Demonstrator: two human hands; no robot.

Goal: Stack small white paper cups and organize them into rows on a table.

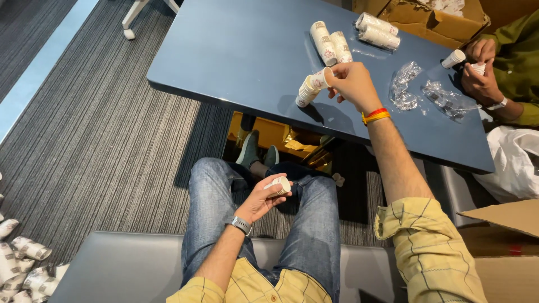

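Note:
My right hand (352, 83) reaches out over the blue table (241, 50) and grips the top of a curved stack of white paper cups (312, 87) whose lower end rests on the tabletop. My left hand (263, 200) sits over my lap, between my jeans-clad knees, holding a single white paper cup (280, 184) on its side. A watch is on my left wrist and orange-red threads circle my right wrist.
More cup stacks (330, 44) and two wrapped sleeves (378, 30) lie at the table's far side beside crumpled clear plastic (405, 84). Another person's hands (480, 67) hold cups at the right. Cardboard boxes stand at top right and lower right; several cups (22, 264) lie on the carpet at lower left.

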